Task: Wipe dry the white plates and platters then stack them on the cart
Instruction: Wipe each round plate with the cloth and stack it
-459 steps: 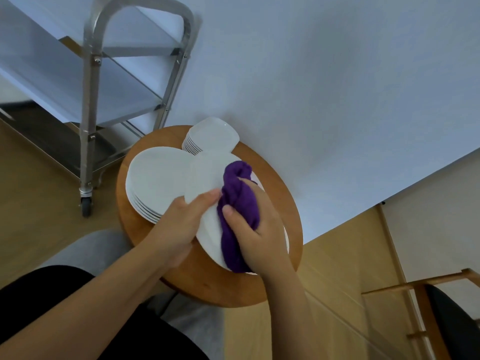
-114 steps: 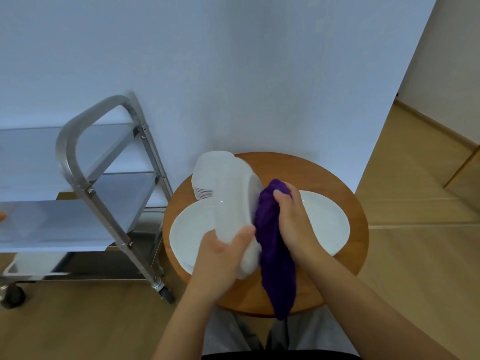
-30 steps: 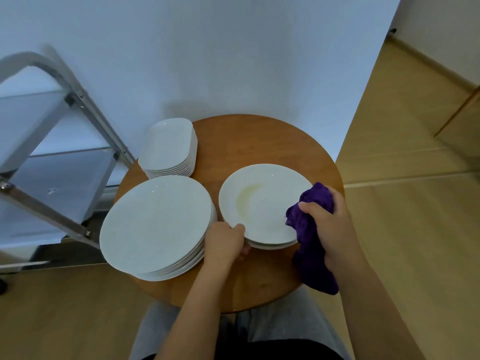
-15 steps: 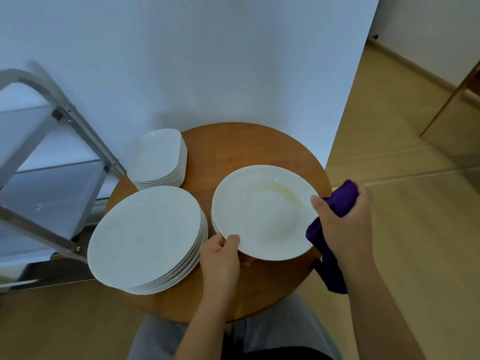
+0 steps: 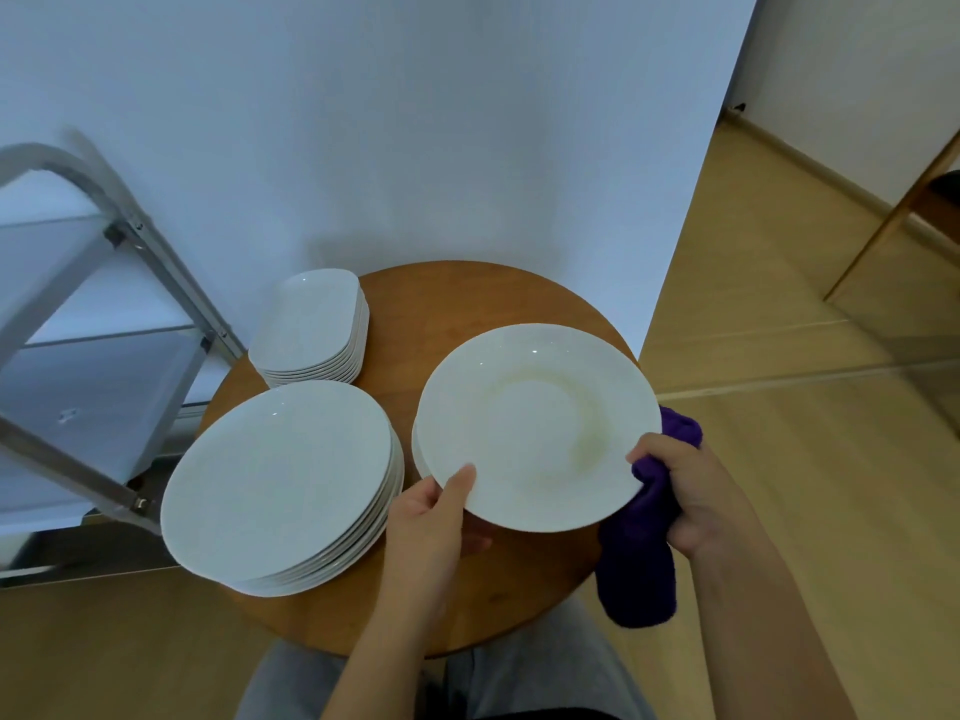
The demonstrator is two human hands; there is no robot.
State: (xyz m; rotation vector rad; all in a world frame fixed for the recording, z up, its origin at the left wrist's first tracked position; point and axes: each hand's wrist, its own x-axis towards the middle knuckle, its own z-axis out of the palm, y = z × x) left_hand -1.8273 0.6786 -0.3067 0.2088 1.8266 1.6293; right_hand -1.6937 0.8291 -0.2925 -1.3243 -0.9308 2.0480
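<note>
Metal cart (image 5: 119,262) at left edge of frame: shelves visible show no plates, though much of it is out of frame. Judging by that, stacking hasn't started or barely has.

Round wooden table (image 5: 457,298) at centre holds everything else. Stack of large round plates (image 5: 280,475) at lower left of the table, and stack of rounded-rectangle platters (image 5: 311,330) behind it toward upper left, both sit untouched, so the bulk of the job looks left.

Rimmed round plate (image 5: 537,426) is lifted, tilted, over a few more like it at centre right.

Left hand (image 5: 428,517) grips its near rim, thumb on top, fingers curled under. Right hand (image 5: 696,491) clamps a purple cloth (image 5: 641,558) against the right rim, fingers closed round the cloth.

This plate looks to be at the start of its wipe.
</note>
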